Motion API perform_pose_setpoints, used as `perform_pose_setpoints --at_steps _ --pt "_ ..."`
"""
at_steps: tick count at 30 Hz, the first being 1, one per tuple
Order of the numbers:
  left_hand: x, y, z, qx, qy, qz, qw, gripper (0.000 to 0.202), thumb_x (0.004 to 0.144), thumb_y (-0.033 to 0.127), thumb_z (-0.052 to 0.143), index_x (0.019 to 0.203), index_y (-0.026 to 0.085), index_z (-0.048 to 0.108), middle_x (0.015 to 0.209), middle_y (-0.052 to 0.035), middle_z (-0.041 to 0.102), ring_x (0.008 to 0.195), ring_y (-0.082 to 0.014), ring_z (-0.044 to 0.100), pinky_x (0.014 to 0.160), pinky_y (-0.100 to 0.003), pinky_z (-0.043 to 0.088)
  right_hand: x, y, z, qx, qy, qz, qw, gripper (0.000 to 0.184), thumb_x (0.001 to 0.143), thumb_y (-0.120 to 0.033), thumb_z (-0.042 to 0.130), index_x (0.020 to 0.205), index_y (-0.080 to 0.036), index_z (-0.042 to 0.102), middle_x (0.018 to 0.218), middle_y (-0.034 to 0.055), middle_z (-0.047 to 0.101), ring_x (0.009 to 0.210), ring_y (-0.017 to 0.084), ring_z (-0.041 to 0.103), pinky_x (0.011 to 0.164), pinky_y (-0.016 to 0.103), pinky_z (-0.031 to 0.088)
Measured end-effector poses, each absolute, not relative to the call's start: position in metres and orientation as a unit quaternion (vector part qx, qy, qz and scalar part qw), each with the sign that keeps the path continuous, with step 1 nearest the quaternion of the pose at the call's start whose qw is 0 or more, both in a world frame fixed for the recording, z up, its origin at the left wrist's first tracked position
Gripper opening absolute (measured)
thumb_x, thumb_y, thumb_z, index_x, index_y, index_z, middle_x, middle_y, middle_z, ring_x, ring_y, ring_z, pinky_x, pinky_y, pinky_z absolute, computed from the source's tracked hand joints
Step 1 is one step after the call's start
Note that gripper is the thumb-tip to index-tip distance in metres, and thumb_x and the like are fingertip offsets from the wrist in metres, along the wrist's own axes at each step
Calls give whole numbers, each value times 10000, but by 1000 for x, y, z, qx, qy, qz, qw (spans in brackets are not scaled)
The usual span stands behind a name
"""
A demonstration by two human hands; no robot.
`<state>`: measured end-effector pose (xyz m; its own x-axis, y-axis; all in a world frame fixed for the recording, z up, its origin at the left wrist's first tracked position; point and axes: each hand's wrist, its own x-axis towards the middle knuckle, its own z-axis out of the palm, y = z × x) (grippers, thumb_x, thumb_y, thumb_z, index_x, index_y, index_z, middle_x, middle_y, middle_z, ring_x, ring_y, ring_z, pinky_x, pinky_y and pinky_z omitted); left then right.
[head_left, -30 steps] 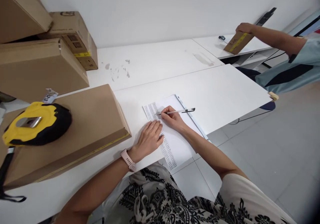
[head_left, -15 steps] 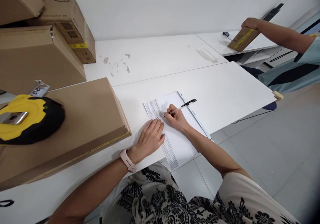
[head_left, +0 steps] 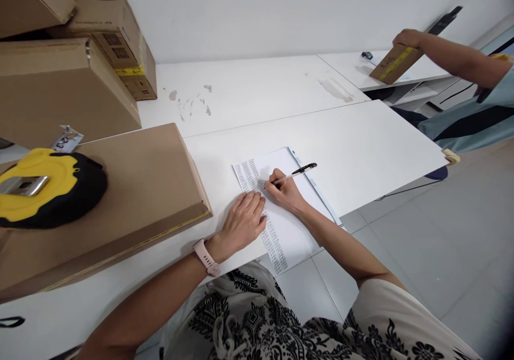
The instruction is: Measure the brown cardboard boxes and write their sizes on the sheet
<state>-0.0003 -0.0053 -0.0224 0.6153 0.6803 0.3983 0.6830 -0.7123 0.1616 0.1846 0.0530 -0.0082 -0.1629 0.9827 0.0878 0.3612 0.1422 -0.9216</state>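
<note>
A white sheet of paper [head_left: 299, 231] with printed or written columns along its left side lies on the white table, its lower part jutting past the front edge. My right hand [head_left: 284, 190] grips a pen [head_left: 295, 173] with a black cap end and a clear barrel, its tip against the paper beside the columns. Flat on the sheet's left side rests my left hand [head_left: 244, 218], fingers stretched out, covering part of the columns. A pale blue strip [head_left: 315, 189] runs along the sheet's right edge.
A closed cardboard box [head_left: 136, 183] lies left of my hands, with a yellow and black tape measure [head_left: 52, 189] on it. More boxes [head_left: 132, 44] are stacked behind. At the far right, a co-worker's hand [head_left: 407, 38] holds a small taped box [head_left: 395, 64].
The view has shifted slightly, moving the scene a little to the right. Both my hands keep their places on the paper, and the pen stays in my right hand.
</note>
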Motion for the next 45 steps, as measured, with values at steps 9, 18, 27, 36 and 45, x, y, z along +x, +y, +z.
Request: perform_pose_setpoints --at_steps 9,18,27,36,45 --pt "0 -6 -20 -900 -378 -219 -4 395 989 258 493 1300 48 616 1325 -215 675 1271 -329 604 1118 -498 456 184 52 -6 -517 -649 406 383 286 834 -375 637 699 -250 419 592 -55 416 573 130 360 547 287 274" --pt "1 -6 -20 -900 -376 -219 12 396 990 251 485 1284 23 621 1313 -215 683 1255 -332 611 1112 -490 462 184 52 -7 -521 -659 393 375 282 832 -369 636 698 -250 418 579 -50 421 573 132 363 545 288 285" --pt "0 -7 -19 -899 -379 -218 29 380 992 265 504 1269 35 627 1308 -199 691 1252 -322 614 1109 -471 462 185 53 -10 -517 -645 402 394 245 828 -331 625 711 -242 429 593 -60 409 569 122 359 543 288 277" --pt "1 -7 -21 -898 -380 -219 31 384 998 269 489 1269 35 629 1305 -201 689 1248 -320 611 1109 -473 459 185 54 -10 -515 -647 401 394 248 837 -336 618 714 -243 424 603 -62 402 572 122 363 547 288 281" --pt "1 -7 -21 -898 -379 -221 27 378 993 264 501 1273 40 622 1311 -197 685 1254 -317 606 1116 -471 452 186 54 -11 -513 -650 402 390 217 826 -314 611 720 -240 437 610 -61 415 572 121 365 548 288 286"
